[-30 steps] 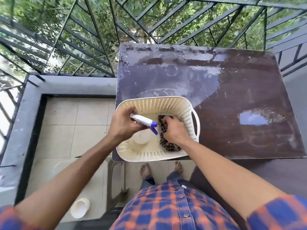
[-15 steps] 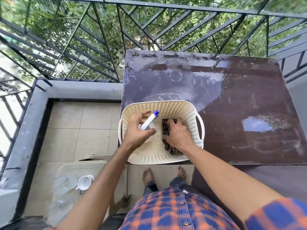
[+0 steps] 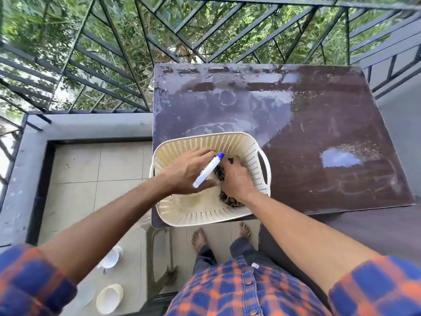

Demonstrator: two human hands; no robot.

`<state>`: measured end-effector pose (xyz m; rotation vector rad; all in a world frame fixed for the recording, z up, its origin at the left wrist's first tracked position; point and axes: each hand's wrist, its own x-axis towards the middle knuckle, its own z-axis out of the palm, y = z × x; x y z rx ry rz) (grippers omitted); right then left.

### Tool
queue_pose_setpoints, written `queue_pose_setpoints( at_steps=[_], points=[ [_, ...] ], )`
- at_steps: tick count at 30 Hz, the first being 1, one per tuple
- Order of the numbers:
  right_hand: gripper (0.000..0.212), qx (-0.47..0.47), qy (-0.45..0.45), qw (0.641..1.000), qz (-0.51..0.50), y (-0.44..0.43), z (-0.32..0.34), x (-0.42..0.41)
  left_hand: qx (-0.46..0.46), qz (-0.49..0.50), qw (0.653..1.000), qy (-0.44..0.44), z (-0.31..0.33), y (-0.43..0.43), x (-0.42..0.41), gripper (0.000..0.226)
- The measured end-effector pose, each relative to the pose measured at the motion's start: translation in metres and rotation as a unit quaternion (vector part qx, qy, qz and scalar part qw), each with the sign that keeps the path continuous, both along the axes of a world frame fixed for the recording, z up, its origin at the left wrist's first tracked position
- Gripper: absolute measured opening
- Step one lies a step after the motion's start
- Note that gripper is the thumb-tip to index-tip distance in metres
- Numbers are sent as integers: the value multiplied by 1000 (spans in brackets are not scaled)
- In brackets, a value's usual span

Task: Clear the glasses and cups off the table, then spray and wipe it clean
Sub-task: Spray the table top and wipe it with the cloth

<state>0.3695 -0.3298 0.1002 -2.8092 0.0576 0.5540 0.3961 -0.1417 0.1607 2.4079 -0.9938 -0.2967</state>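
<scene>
Leftward no longer, the left hand (image 3: pixel 189 172) has carried the white plastic spray bottle with the blue nozzle (image 3: pixel 208 169) further across the cream perforated plastic basket (image 3: pixel 205 142), so that it now sits close against the right hand (image 3: pixel 237 179); the nozzle points toward the far rim. The left fingers (image 3: pixel 205 153) and thumb pinch the slim bottle along its body. The right fingers are buried and curled in the dark patterned cloth (image 3: pixel 230 200), which lies bunched against the basket's right wall. The basket stands on the near left corner of the dark brown glossy desk (image 3: pixel 319 133), whose top shows a ring mark and a pale puddle (image 3: pixel 339 158). The bottle looks light and stiff, its smooth plastic probably slippery if wet, so a full wrap round the body below the nozzle, with a finger free for the trigger, seems the safest hold. The cloth is soft and limp and should lift out by any gathered handful. I count one bottle, one cloth, one basket, and two white cups (image 3: pixel 112 256) low at the left, off the desk; glasses I cannot make out.
</scene>
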Motion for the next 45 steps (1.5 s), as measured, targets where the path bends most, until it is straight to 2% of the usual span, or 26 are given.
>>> queue_pose_setpoints(
  at_steps=[2,4,6,9,12,14,15,17,20,22,24,25,29,30,32,33,34,38,40,41,43,45],
  points=[
    [57,-6,-15,1000,-8,2,2,-4,-28,30,999,-36,-7,-12,-2,49],
    [59,-31,-30,999,-5,5,6,-8,-91,103,990,25,-9,-23,-9,45],
    [59,-56,-35,998,7,6,7,-7,-145,195,966,93,-11,-27,-12,42],
    [59,-53,-14,998,17,5,6,-2,-205,293,930,89,-10,-21,-16,35],
    [45,-28,-12,999,27,4,18,9,-291,396,865,104,4,-20,-25,31],
    [32,3,-16,999,31,0,38,16,-356,448,811,120,18,-26,-30,35],
    [29,23,-13,999,29,-4,50,20,-373,461,797,112,23,-27,-30,38],
    [28,62,-16,998,19,-11,72,30,-386,461,792,104,34,-27,-26,42],
    [43,123,-1,992,6,-28,104,47,-418,435,787,128,58,-30,-17,44],
    [52,236,31,971,4,-44,118,60,-426,436,781,137,76,-38,-12,39],
    [58,367,48,929,-13,-65,131,70,-425,458,769,135,93,-52,-4,35],
    [54,408,45,911,-32,-81,135,76,-424,466,765,134,101,-63,1,33],
    [15,501,45,858,-102,-154,143,97,-408,483,761,148,127,-119,28,40],
    [18,509,58,850,-124,-178,141,101,-404,490,756,155,133,-137,36,41],
    [56,507,76,844,-159,-226,127,113,-404,499,746,176,139,-174,52,40],
    [67,507,87,840,-174,-253,117,119,-405,503,741,185,140,-195,59,39],
    [66,512,105,830,-194,-279,116,122,-405,505,738,192,139,-216,67,39],
    [25,570,180,744,-298,-363,116,123,-403,513,720,237,120,-298,91,38],
    [20,561,178,738,-329,-399,100,126,-404,526,699,267,101,-332,101,36],
    [25,550,172,743,-341,-412,92,127,-406,535,685,282,89,-342,104,35],
    [49,498,173,771,-358,-441,66,138,-404,541,670,309,69,-362,117,35],
    [52,479,174,782,-358,-467,26,150,-381,550,664,333,50,-375,132,39]
  ],
)
